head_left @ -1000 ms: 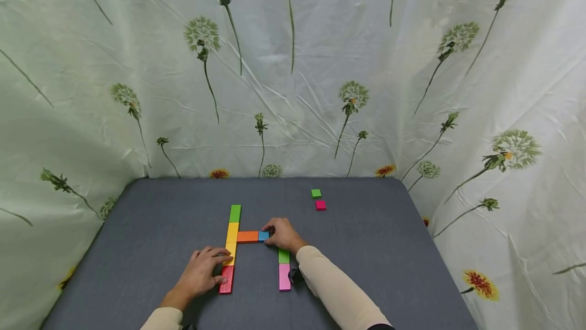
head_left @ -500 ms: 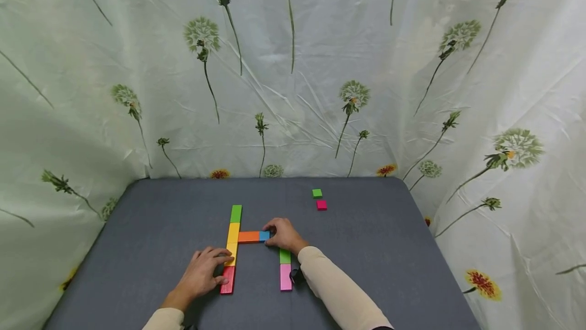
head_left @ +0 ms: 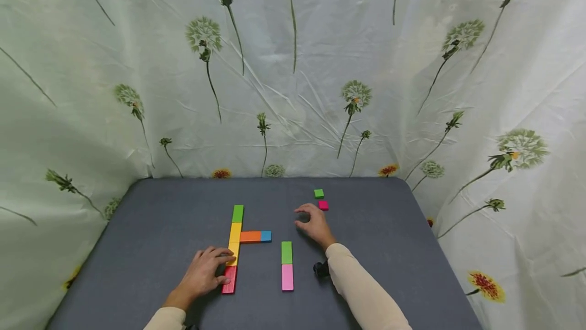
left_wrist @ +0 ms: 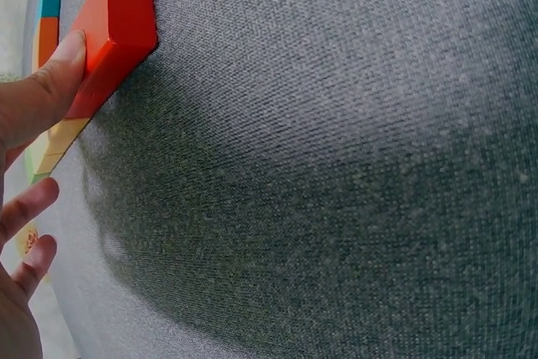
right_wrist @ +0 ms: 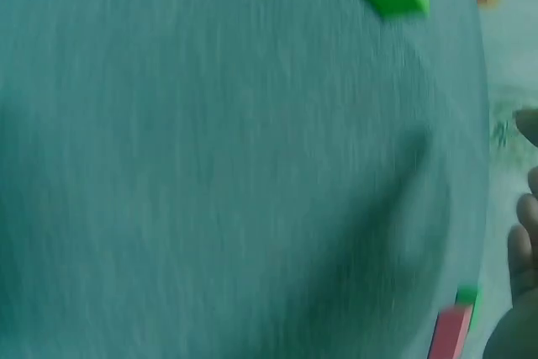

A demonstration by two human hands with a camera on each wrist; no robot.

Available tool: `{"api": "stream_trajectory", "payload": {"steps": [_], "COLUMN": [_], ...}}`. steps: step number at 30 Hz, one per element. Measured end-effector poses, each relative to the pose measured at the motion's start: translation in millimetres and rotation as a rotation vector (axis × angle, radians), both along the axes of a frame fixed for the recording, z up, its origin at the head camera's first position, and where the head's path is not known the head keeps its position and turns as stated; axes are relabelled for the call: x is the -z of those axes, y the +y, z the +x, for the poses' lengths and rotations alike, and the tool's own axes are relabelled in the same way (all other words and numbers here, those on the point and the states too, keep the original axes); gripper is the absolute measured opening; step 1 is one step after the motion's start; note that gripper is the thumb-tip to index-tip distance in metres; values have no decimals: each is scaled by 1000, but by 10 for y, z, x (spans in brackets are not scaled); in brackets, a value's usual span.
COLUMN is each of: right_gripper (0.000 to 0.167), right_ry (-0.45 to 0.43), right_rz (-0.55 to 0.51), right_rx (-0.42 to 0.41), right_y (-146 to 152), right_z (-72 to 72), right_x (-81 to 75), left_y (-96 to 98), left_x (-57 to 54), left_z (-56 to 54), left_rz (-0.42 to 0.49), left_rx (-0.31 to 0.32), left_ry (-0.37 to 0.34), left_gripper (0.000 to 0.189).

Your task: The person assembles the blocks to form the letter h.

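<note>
My left hand (head_left: 201,273) rests at the near end of a column of flat blocks, fingers spread. Its thumb (left_wrist: 63,73) touches the red block (left_wrist: 130,6), and a fingertip lies over the lower yellow block (head_left: 234,249). Above that are another yellow block (head_left: 235,231) and a green block (head_left: 238,213). An orange block (head_left: 250,237) and a blue block (head_left: 266,236) extend rightward from the column. My right hand (head_left: 315,226) holds nothing; thumb and fingers are apart, just left of and below a crimson block (head_left: 323,205).
A small green block (head_left: 319,193) lies behind the crimson one. Right of the column, a green block (head_left: 286,252) and a pink block (head_left: 287,277) form a short line end to end. A flowered curtain (head_left: 270,70) hangs beyond the grey table's far edge (head_left: 265,181).
My right hand has let go of the blue block and moved right and away from me, toward the crimson block. The blue block stays against the orange one. My left hand has hardly moved.
</note>
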State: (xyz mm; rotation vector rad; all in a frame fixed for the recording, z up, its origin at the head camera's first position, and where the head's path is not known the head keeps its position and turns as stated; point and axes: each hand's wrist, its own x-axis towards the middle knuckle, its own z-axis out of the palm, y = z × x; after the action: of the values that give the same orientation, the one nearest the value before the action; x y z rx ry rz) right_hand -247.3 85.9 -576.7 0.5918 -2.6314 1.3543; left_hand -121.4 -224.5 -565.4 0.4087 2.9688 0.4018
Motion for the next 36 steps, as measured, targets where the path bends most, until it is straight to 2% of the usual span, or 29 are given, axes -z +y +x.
{"api": "stream_trajectory", "payload": {"steps": [2,5,8,11,15,18,27,36], "right_gripper": [29,31,33,35,37,36,35,31], "right_ry": [41,52,9,-74,-140,-147,-224,-285], "right_rz": [-28,-25,0,21,48,67,149,229], "right_rx": [55,105,136,161,162,148,171,146], "right_y": [117,252,352,427,504,553,666,697], "right_z": [-28,-93,-179,-278,-390,-440,-528,-558], "right_x": [0,-4,-13,-11,9,13,-8,-53], "left_y": [13,17,10,2,1,8,23,19], "left_x": [15,16,15,12,10,6,-17,-12], "left_z": [3,10,10,10,7,9,4,8], "left_rz": [3,-4,-2,-4,-7,-9,-9,-15], "left_rx": [5,-1,-4,-5,-5,-7,-13,-8], "left_ry": [5,16,12,10,13,10,-11,-1], "left_gripper": [44,44,45,46,45,45,45,44]}}
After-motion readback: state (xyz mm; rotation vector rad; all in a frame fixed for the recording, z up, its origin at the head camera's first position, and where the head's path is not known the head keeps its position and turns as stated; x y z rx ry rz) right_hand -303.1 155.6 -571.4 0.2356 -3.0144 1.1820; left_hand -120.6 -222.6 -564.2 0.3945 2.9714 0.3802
